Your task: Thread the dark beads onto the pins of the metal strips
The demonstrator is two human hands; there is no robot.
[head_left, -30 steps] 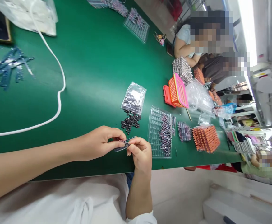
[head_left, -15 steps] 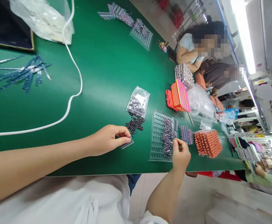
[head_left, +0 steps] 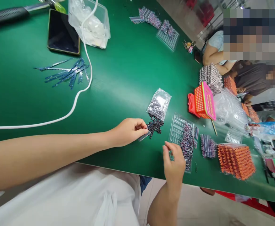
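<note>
My left hand is closed in a pinch on a small flat grey strip, held just left of a loose pile of small dark beads. The pile spills from a clear plastic bag. My right hand is beside the near left part of a clear compartment tray. Its thumb and index finger come together at the tips; anything between them is too small to make out. Many thin purplish-dark pieces lie heaped along the tray's right side.
Right of the tray stand a purplish stack and an orange stack. Beyond are an orange-pink basket and co-workers. A white cable, blue strips, a phone and a plastic tub lie left.
My right hand has left the tray's piece-covered side and moved left, towards my left hand. My left hand still holds the strip by the beads. The view has shifted left.
</note>
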